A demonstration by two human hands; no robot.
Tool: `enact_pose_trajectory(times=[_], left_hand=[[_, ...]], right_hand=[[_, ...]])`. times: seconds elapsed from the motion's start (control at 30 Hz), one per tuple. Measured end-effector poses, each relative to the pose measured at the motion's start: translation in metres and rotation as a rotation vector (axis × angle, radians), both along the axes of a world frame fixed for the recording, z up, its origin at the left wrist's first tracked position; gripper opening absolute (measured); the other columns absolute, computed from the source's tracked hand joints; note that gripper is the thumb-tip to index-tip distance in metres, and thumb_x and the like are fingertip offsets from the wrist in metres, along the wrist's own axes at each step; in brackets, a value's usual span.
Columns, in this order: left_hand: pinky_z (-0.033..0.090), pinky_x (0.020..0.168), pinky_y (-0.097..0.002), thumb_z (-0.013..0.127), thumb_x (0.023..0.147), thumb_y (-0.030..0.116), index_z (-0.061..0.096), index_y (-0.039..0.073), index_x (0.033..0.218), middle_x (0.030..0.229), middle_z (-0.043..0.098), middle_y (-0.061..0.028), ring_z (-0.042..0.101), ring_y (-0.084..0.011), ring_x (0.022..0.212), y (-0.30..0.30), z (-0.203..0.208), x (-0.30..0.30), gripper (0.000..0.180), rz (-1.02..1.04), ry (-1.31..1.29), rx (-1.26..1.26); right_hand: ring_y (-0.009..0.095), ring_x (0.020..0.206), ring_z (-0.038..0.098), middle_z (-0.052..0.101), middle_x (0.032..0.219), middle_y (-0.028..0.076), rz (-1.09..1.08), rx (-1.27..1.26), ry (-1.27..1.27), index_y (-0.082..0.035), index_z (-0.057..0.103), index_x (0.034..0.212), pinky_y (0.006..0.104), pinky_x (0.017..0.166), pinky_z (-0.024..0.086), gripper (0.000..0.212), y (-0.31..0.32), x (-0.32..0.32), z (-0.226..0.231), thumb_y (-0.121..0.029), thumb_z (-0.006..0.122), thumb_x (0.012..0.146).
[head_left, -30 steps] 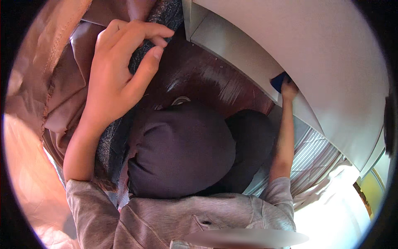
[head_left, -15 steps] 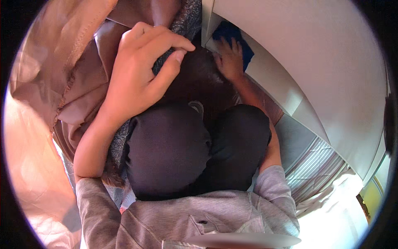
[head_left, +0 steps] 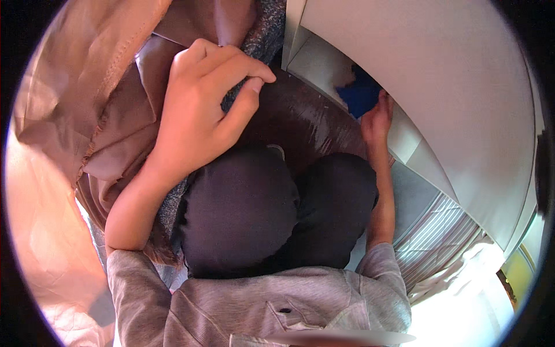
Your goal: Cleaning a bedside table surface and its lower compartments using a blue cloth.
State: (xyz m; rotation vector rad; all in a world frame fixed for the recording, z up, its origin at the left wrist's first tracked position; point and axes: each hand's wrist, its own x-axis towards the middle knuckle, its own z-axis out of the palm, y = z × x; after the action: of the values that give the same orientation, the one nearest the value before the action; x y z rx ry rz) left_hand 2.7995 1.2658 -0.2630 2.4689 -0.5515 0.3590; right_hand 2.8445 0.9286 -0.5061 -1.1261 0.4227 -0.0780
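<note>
My right hand (head_left: 378, 118) reaches into a low pale recess at the right and holds a dark blue cloth (head_left: 361, 92). The cloth lies bunched against the pale surface, partly hidden behind the large white panel. My left hand (head_left: 202, 104) hangs in the air above the left knee, beside brown fabric. Its fingers are loosely bent, with a gap between thumb and forefinger and nothing seen in them.
The white panel (head_left: 428, 75) curves along the right. A scuffed dark brown surface (head_left: 315, 124) lies beyond my dark-trousered knees (head_left: 243, 208). Brown fabric (head_left: 115, 115) hangs at the left. Striped cloth (head_left: 439, 231) lies at the lower right.
My right hand has moved right and nearer with the blue cloth, from lying spread on it to gripping it. My left hand has shifted slightly, its thumb nearer the forefinger.
</note>
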Motion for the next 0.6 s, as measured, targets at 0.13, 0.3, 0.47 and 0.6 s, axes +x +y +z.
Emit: enact_pose_trajectory(times=[0.13, 0.3, 0.47, 0.6], left_hand=[[0.041, 0.078, -0.0386, 0.065, 0.082, 0.010, 0.072, 0.010, 0.090, 0.085, 0.066, -0.0043, 0.054, -0.0271, 0.081, 0.002, 0.001, 0.000, 0.010, -0.007, 0.019, 0.004], [0.040, 0.078, -0.0386, 0.065, 0.082, 0.011, 0.071, 0.011, 0.089, 0.083, 0.065, -0.0036, 0.053, -0.0262, 0.081, -0.001, 0.002, 0.006, 0.009, -0.034, 0.022, -0.009], [0.040, 0.076, -0.0388, 0.065, 0.082, 0.012, 0.070, 0.012, 0.088, 0.080, 0.063, -0.0032, 0.052, -0.0258, 0.078, 0.003, -0.002, 0.003, 0.008, -0.024, 0.007, 0.008], [0.040, 0.075, -0.0390, 0.065, 0.082, 0.012, 0.070, 0.012, 0.088, 0.079, 0.062, -0.0031, 0.052, -0.0254, 0.077, 0.000, -0.001, 0.004, 0.008, -0.021, -0.019, 0.023]], right_hand=[[0.022, 0.132, 0.048, 0.052, 0.145, 0.006, 0.063, 0.654, -0.168, -0.007, 0.053, 0.136, 0.0352, 0.113, 0.035, 0.040, 0.052, 0.029, 0.049, -0.033, 0.049, 0.105], [0.023, 0.125, 0.052, 0.056, 0.135, 0.008, 0.819, 1.069, -0.732, -0.003, 0.051, 0.136, 0.0353, 0.110, 0.038, 0.044, 0.121, 0.068, 0.018, -0.035, 0.042, 0.108], [0.026, 0.140, 0.031, 0.034, 0.150, 0.013, 0.554, -0.231, -0.318, -0.002, 0.028, 0.150, 0.0366, 0.117, 0.023, 0.057, 0.165, 0.036, 0.043, -0.040, 0.036, 0.109], [0.024, 0.154, 0.002, 0.000, 0.168, 0.012, 0.579, -0.176, -0.075, -0.007, -0.001, 0.161, 0.0353, 0.121, 0.011, 0.076, 0.154, 0.024, 0.034, -0.044, 0.039, 0.107]])
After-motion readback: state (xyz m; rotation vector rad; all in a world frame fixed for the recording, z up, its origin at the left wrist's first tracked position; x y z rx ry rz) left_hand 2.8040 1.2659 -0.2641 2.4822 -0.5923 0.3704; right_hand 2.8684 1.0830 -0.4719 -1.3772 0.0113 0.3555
